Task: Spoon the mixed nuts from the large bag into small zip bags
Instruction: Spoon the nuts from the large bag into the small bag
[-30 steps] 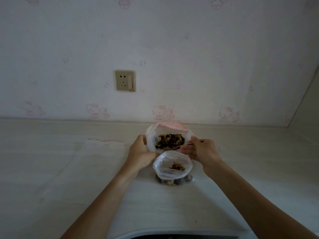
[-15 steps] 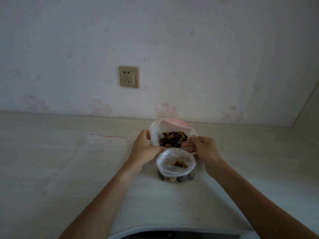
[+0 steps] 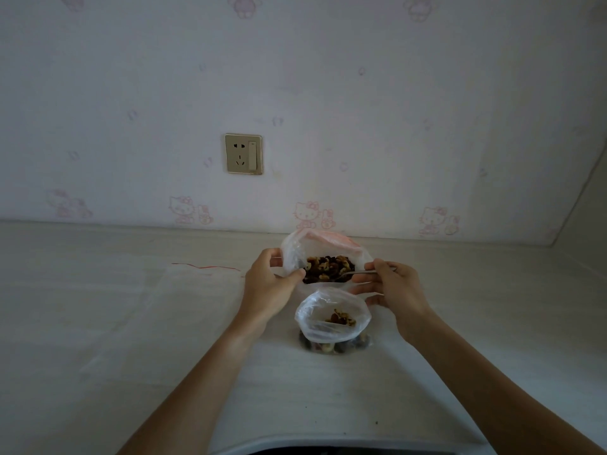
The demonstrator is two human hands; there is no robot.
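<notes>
The large bag [image 3: 323,249] of mixed nuts [image 3: 329,269] sits between both hands; the left hand [image 3: 267,289] pinches its rim, the right hand [image 3: 392,290] grips a spoon [image 3: 358,273] dipped inside. The small zip bag [image 3: 332,318] stands open just nearer.

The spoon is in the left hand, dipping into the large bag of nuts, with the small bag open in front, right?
Not quite: the head view shows the spoon in the right hand. The left hand holds the large bag open.
</notes>
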